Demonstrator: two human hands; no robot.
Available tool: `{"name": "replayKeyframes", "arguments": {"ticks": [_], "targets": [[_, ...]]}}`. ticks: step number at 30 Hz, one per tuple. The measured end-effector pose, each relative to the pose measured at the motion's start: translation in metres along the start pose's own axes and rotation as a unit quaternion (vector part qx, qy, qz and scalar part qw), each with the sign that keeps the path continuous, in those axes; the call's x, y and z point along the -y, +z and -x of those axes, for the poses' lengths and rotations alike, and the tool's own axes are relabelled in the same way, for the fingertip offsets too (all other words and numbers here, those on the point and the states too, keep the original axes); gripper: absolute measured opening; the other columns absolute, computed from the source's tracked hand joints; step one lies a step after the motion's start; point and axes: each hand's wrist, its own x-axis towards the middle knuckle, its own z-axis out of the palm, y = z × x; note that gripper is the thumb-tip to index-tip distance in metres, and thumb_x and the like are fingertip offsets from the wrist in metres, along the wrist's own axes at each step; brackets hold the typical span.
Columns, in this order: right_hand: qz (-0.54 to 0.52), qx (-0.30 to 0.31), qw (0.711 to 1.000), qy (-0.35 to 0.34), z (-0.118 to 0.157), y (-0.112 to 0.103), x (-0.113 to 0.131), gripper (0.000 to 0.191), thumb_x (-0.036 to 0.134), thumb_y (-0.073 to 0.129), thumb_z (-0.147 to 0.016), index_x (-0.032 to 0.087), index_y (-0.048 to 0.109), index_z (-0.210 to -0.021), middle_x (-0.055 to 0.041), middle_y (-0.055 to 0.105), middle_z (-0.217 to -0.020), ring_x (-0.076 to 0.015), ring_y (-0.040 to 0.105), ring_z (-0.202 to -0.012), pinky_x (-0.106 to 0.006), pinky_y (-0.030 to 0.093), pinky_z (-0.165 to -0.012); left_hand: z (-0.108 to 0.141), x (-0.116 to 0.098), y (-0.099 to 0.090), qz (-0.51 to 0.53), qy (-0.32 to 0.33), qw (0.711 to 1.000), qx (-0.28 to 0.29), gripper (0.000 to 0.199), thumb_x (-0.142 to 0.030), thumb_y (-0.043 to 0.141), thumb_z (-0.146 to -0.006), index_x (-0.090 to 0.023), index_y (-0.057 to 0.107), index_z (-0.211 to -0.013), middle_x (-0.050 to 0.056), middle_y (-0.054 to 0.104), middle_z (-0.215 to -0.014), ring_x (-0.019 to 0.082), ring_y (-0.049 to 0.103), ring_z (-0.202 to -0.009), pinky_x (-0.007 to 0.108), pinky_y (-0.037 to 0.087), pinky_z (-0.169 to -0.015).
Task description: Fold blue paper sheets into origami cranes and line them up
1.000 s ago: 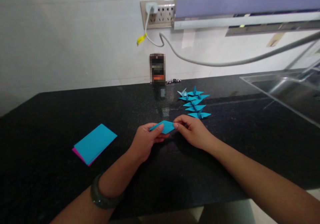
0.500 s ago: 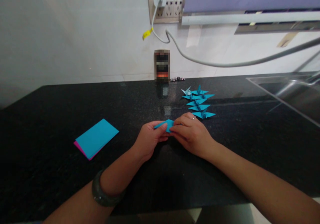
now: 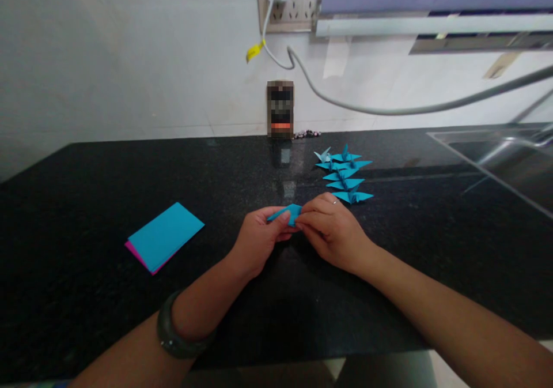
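Note:
Between my two hands is a small piece of folded blue paper (image 3: 294, 211), held a little above the dark counter. My left hand (image 3: 261, 238) pinches its left part, thumb on top and fingers beneath. On the right side, my right hand (image 3: 334, 226) closes its fingertips on the paper's edge and hides that end. Several folded blue paper cranes (image 3: 352, 196) lie in a cluster just beyond my right hand, with a paler crane (image 3: 323, 155) at the back left. A stack of blue paper sheets (image 3: 166, 235), with pink showing below, lies to the left.
The black countertop (image 3: 86, 203) runs back to a white wall. A phone-like object (image 3: 280, 110), blurred out, leans there beside a beaded strand (image 3: 307, 134). A grey cable (image 3: 367, 110) hangs from the wall socket (image 3: 298, 4). At the right is a metal sink (image 3: 496, 157).
The view has shifted slightly. Both hands keep their grip on the folded blue paper, with only tiny finger movement at its right edge.

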Motion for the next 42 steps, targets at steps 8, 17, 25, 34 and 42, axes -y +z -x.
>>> {"name": "replayKeyframes", "arguments": {"ticks": [8, 17, 25, 34, 42], "targets": [[-0.01, -0.006, 1.0, 0.004, 0.001, 0.001, -0.004, 0.014, 0.021, 0.05, -0.085, 0.014, 0.063, -0.085, -0.0089, 0.061, -0.082, -0.0191, 0.05, -0.08, -0.034, 0.041, -0.072, -0.001, 0.001, -0.002, 0.002, 0.004, 1.0, 0.005, 0.024, -0.035, 0.07, -0.069, -0.013, 0.067, -0.081, 0.003, 0.069, -0.071, 0.011, 0.063, -0.065, 0.022, 0.049, -0.063], [0.041, 0.039, 0.998, -0.011, -0.001, -0.001, -0.001, 0.022, 0.014, 0.043, -0.087, 0.017, 0.064, -0.08, -0.0075, 0.059, -0.078, -0.0184, 0.047, -0.077, -0.033, 0.039, -0.069, 0.0, 0.0, -0.001, -0.006, -0.015, 1.0, 0.001, 0.025, -0.033, 0.072, -0.067, -0.013, 0.066, -0.082, 0.004, 0.069, -0.071, 0.013, 0.064, -0.067, 0.025, 0.049, -0.065], [0.093, 0.089, 0.991, 0.03, -0.003, 0.006, 0.002, 0.019, 0.01, 0.041, -0.084, 0.015, 0.059, -0.08, -0.0106, 0.056, -0.084, -0.0205, 0.042, -0.077, -0.034, 0.039, -0.07, -0.002, 0.002, -0.001, -0.013, -0.024, 1.0, -0.002, 0.015, -0.023, 0.071, -0.067, -0.014, 0.066, -0.079, 0.001, 0.069, -0.07, 0.012, 0.064, -0.065, 0.023, 0.049, -0.064], [0.068, 0.108, 0.987, 0.101, -0.002, 0.01, 0.008, 0.015, 0.009, 0.043, -0.083, 0.015, 0.056, -0.081, -0.0108, 0.053, -0.089, -0.0209, 0.045, -0.083, -0.035, 0.041, -0.074, -0.002, 0.0, -0.001, -0.021, -0.048, 0.999, -0.004, 0.016, -0.022, 0.073, -0.065, -0.013, 0.066, -0.075, 0.002, 0.069, -0.068, 0.012, 0.064, -0.064, 0.023, 0.048, -0.063], [0.049, 0.092, 0.987, 0.12, -0.001, 0.012, 0.008, 0.017, 0.014, 0.04, -0.087, 0.015, 0.056, -0.081, -0.0105, 0.054, -0.088, -0.0207, 0.046, -0.082, -0.036, 0.041, -0.075, -0.003, 0.001, -0.002, -0.025, -0.053, 0.998, 0.002, 0.019, -0.025, 0.073, -0.065, -0.013, 0.065, -0.076, 0.003, 0.069, -0.07, 0.013, 0.064, -0.065, 0.024, 0.049, -0.063]]}}
